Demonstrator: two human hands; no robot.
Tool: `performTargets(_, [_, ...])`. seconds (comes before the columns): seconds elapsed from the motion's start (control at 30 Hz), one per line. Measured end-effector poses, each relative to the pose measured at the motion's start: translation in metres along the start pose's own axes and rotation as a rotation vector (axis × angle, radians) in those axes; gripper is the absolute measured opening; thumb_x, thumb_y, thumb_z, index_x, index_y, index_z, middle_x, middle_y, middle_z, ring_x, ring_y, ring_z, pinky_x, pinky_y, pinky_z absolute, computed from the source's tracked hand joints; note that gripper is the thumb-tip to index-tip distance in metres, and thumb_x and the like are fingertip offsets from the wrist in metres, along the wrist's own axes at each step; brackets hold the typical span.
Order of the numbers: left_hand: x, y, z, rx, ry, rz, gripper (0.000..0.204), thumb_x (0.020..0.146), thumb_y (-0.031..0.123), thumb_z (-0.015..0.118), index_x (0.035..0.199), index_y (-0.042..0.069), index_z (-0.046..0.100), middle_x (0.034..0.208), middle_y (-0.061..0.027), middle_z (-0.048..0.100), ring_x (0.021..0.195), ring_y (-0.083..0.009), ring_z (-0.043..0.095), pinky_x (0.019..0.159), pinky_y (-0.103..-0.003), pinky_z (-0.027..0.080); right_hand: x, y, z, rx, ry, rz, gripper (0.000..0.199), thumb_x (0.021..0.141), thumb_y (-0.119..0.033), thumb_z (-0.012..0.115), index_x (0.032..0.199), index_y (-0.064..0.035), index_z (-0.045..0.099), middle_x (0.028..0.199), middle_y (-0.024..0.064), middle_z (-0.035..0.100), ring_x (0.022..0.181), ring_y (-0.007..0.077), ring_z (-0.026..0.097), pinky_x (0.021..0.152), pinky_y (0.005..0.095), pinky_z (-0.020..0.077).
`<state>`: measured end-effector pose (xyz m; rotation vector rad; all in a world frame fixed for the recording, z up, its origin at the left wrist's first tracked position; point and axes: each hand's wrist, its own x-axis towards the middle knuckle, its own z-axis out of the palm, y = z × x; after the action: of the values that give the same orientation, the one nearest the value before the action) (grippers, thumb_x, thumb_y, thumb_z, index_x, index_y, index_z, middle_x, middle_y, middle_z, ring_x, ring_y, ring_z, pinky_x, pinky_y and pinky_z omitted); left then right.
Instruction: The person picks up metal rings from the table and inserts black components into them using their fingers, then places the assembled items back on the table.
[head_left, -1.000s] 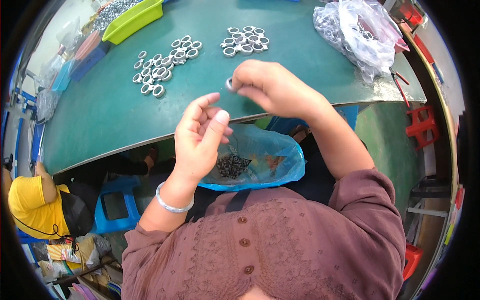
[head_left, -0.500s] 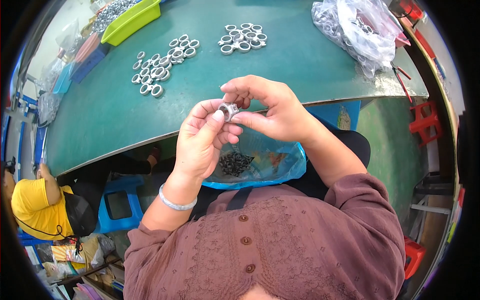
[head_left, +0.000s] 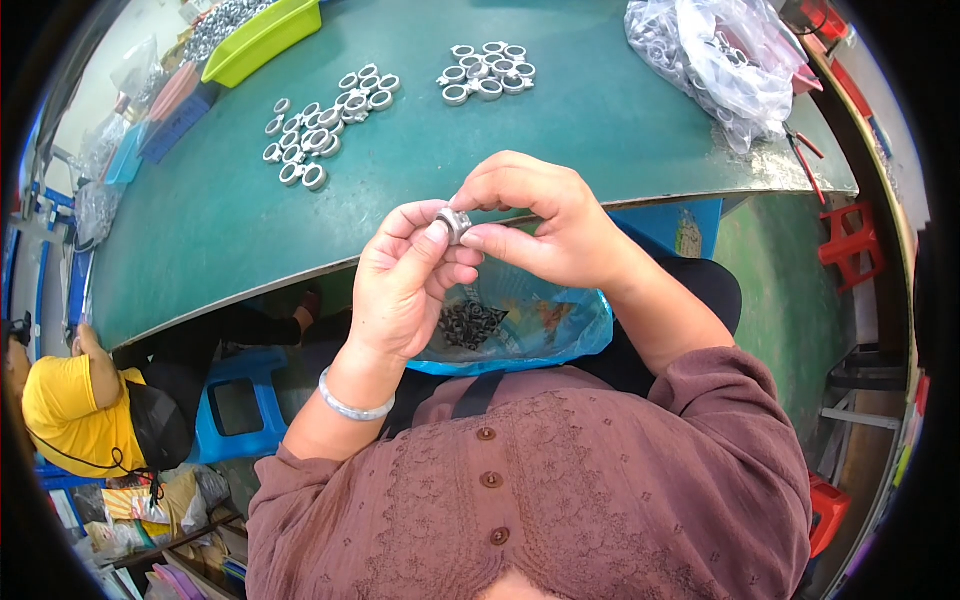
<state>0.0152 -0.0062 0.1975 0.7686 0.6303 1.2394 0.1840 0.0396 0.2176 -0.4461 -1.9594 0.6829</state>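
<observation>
My left hand (head_left: 405, 265) pinches a small silvery metal ring (head_left: 453, 226) between thumb and fingers, just above the table's near edge. From the other side my right hand (head_left: 535, 215) holds the same ring, its thumb and index finger at the ring's edge. Beneath both hands, a blue plastic bag (head_left: 565, 340) lies open on my lap with small black parts (head_left: 470, 325) in it. Farther off on the green table (head_left: 400, 140) lie two groups of similar metal rings, one group (head_left: 318, 130) to the left and another group (head_left: 487, 72) in the middle.
A yellow-green bin (head_left: 262, 42) and a blue bin (head_left: 178, 125) stand at the far left. Far right are a clear bag of rings (head_left: 715, 65) and red-handled pliers (head_left: 805, 165). A person in yellow (head_left: 80, 415) sits at left by a blue stool (head_left: 235, 405).
The ring has turned slightly between my fingers, so its opening shows less. My right index finger has moved in against it.
</observation>
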Motion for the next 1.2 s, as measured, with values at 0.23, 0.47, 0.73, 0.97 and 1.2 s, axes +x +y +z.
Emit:
performTargets(0.23, [-0.002,0.004,0.002,-0.032,0.036,-0.011,0.018,0.091,0.014,0.044,0.100,0.000,0.050,0.090,-0.0123,0.060,0.077,-0.0205,0.063,0.066,-0.027,0.053,-0.007,0.004,-0.001,0.452,0.004,0.421,0.013,0.082,-0.008,0.059,0.090,0.0018,0.059,0.078,0.0036,0.062,0.073,0.0072,0.056,0.068,0.0213,0.0461])
performTargets(0.47, [-0.004,0.005,0.004,-0.071,0.022,-0.009,0.022,0.093,0.017,0.040,0.100,-0.001,0.050,0.093,-0.0136,0.059,0.083,-0.0235,0.062,0.072,-0.030,0.052,-0.006,0.004,-0.003,0.586,0.014,0.493,0.012,0.081,-0.007,0.059,0.090,0.0013,0.060,0.080,0.0034,0.062,0.075,0.0077,0.056,0.070,0.0215,0.0459])
performTargets(0.73, [-0.006,0.002,0.007,0.150,-0.022,0.134,0.026,0.082,0.000,0.055,0.106,-0.002,0.046,0.098,-0.0123,0.056,0.088,-0.0181,0.058,0.076,-0.028,0.050,-0.003,0.007,-0.005,0.227,-0.061,0.063,0.015,0.073,0.007,0.059,0.085,-0.0010,0.060,0.081,0.0051,0.060,0.077,0.0136,0.057,0.069,0.0245,0.0456])
performTargets(0.97, [-0.009,-0.005,0.008,0.587,-0.092,0.574,0.054,0.073,-0.011,0.061,0.119,0.000,0.037,0.099,-0.0116,0.053,0.089,-0.0159,0.056,0.079,-0.028,0.049,-0.004,0.004,-0.007,0.250,-0.067,0.101,0.018,0.072,0.008,0.058,0.088,-0.0011,0.059,0.082,0.0052,0.059,0.076,0.0132,0.057,0.070,0.0243,0.0457])
performTargets(1.2, [-0.010,-0.007,0.003,0.722,-0.059,0.629,0.055,0.071,-0.011,0.063,0.119,-0.001,0.039,0.099,-0.0107,0.053,0.086,-0.0162,0.057,0.079,-0.028,0.049,0.006,0.022,-0.022,0.051,-0.041,0.265,0.021,0.077,0.003,0.056,0.098,0.0007,0.057,0.089,0.0050,0.058,0.080,0.0101,0.055,0.072,0.0236,0.0446])
